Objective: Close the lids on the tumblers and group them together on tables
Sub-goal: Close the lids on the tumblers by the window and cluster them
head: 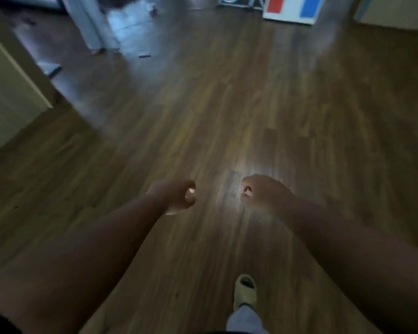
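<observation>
No tumbler, lid or table top shows anywhere in the head view, so where the task's things stand cannot be told; no container of any kind can be made out. Both bare forearms reach forward over a brown wood-grain plank floor (227, 104), smooth and faintly glossy, with a pale patch of glare between the hands. The left hand (173, 196) hangs with its fingers loosely curled toward the thumb and holds nothing. The right hand (263, 192) is the same, fingers softly curled inward around empty air. The two hands are near each other but apart. Below them a pale beige moulded foam slipper (245, 291) rests on the planks, with a light grey fabric trouser cuff (244, 320) above its heel. At the far edge a white board with a red block and a blue block (292, 7) stands on the floor. To the left a cream-coloured flat panel (7, 92) rises beside the floor, and farther back hangs a pale, blurred drape of cloth (87, 22).
</observation>
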Available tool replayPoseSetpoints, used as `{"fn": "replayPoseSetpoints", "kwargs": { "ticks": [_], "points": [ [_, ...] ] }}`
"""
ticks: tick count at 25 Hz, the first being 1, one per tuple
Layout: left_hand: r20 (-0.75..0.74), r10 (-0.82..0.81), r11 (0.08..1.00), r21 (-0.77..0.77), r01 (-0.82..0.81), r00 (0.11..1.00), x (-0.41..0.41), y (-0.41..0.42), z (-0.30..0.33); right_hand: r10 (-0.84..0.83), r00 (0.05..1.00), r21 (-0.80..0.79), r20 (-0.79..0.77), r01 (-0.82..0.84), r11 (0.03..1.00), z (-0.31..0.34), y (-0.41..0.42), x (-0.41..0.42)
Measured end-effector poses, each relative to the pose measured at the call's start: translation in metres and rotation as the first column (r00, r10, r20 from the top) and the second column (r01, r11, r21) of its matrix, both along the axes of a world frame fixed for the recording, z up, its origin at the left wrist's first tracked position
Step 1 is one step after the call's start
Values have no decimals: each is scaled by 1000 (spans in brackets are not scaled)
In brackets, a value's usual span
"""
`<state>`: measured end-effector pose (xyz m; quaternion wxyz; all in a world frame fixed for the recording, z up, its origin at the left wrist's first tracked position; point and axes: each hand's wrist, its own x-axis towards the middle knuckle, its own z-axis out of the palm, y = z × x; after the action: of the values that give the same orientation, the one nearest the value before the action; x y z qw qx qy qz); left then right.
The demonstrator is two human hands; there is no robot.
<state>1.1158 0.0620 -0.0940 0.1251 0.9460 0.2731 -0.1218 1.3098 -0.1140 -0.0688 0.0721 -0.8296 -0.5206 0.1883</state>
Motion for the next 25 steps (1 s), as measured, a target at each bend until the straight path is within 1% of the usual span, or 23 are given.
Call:
{"fn": "replayPoseSetpoints", "kwargs": {
  "ticks": [2, 4, 6, 9, 13, 15, 19, 21, 25],
  "points": [
    [21, 113, 993, 29, -114, 993, 7, 36, 3, 99, 995, 0, 18, -99, 995, 5, 61, 24],
    [41, 227, 973, 20, -228, 973, 4, 69, 8, 199, 979, 10, 34, -199, 980, 14, 117, 34],
    [33, 343, 939, -3, -343, 939, -10, 101, 10, 318, 947, 30, 49, -320, 947, 16, 179, 34],
    [30, 455, 891, -13, -455, 890, -42, 156, 12, 447, 894, 78, 38, -449, 890, 19, 269, 13],
    [35, 570, 822, 1, -570, 821, -109, 254, 9, 556, 829, 118, 62, -559, 821, 17, 398, -51],
    [7, 606, 795, 10, -606, 795, -147, 308, 14, 589, 806, 104, 57, -592, 799, 18, 461, -90],
    [20, 694, 720, -1, -694, 720, -223, 392, 32, 681, 730, 96, 66, -684, 723, 28, 577, -166],
    [34, 748, 664, -5, -748, 663, -259, 426, 39, 727, 683, 103, 71, -730, 675, 35, 633, -209],
    [94, 843, 532, -5, -847, 529, -325, 486, 49, 829, 554, 70, 78, -833, 549, 37, 730, -291]
  ]
}}
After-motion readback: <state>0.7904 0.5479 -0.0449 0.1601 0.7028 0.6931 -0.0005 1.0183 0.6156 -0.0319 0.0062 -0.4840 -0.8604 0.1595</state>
